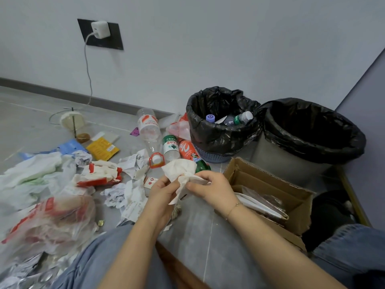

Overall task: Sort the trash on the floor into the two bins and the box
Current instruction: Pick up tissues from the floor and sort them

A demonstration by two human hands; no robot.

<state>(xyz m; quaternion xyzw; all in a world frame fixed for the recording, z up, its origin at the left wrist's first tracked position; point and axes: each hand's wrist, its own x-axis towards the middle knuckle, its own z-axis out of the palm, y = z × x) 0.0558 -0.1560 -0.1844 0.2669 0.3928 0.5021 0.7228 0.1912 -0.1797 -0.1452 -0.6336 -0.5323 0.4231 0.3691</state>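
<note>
Denim covers your knees at the bottom edge, with your two forearms reaching forward between them over the grey floor [200,236]. Your left hand [164,189] and right hand [210,187] meet in mid-air, both pinching one crumpled white tissue [180,171]; the paper bunches between the two grips and fans upward above your fingers, with a strip hanging down between the palms. A thin bracelet [234,206] circles your right wrist.

Just right of your right hand stands the open cardboard box [268,180], flaps up, with flat wrappers lying inside. To your left the floor carries the unsorted pile: a red-printed plastic bag [54,215], crumpled receipts [129,195], a red-and-white carton [100,174], pale green bags [31,172], and a yellow packet [103,149].

Beyond the tissue lie a clear bottle [149,130], a green-labelled bottle [170,147] and an orange-labelled bottle [188,151], side by side.

Farther right, the small blue-based bin [218,130] with a black liner holds bottles; the larger grey bin [308,132], also black-lined, touches it. A white charger [100,29] sits in the wall socket.
</note>
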